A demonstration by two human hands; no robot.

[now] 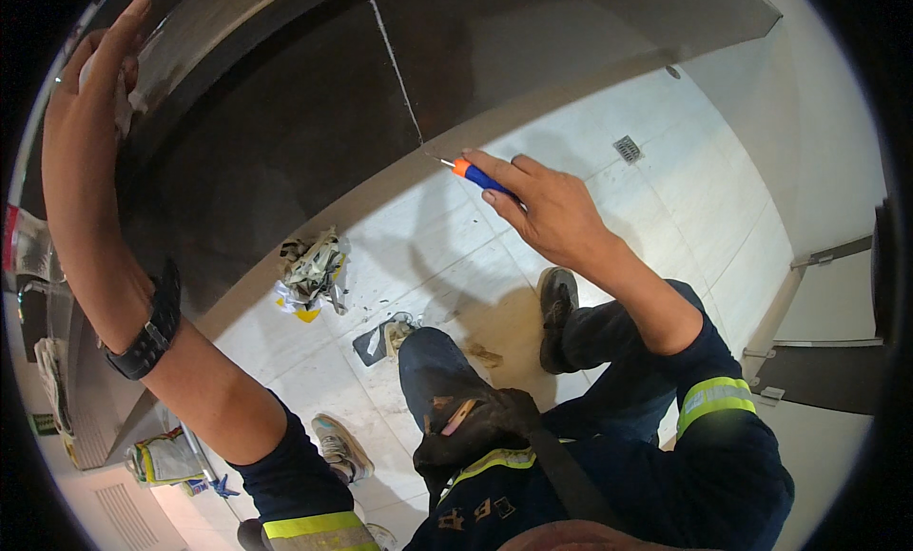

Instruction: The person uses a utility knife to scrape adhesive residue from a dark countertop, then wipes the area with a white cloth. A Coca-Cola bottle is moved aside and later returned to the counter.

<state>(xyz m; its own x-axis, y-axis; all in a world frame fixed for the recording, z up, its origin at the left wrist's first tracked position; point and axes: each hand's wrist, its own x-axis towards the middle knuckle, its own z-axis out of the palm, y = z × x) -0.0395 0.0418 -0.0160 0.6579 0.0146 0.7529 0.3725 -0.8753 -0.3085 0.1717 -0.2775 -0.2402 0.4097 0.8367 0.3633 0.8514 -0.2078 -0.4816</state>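
Observation:
My right hand (556,204) is closed round the handle of a slim, screwdriver-like hand tool (483,176), blue with an orange collar and a thin metal shaft. Its tip sits by the lower end of a pale seam (395,61) that crosses a dark panel (285,104). The exact shape of the tip is too small to make out. At the upper left, my left hand (100,66) is raised by the dark panel's edge, fingers bent round a crumpled white wad (124,109), cloth or paper; one finger sticks out. A black watch strap (152,332) circles my left wrist.
Crumpled scraps (316,270) lie on the white tile floor (456,256) below the panel, with a flat dark piece (371,344) near my knee. Another person's shoe (340,446) shows behind my left arm. A floor drain (627,150) and a white bag (171,456) are further out.

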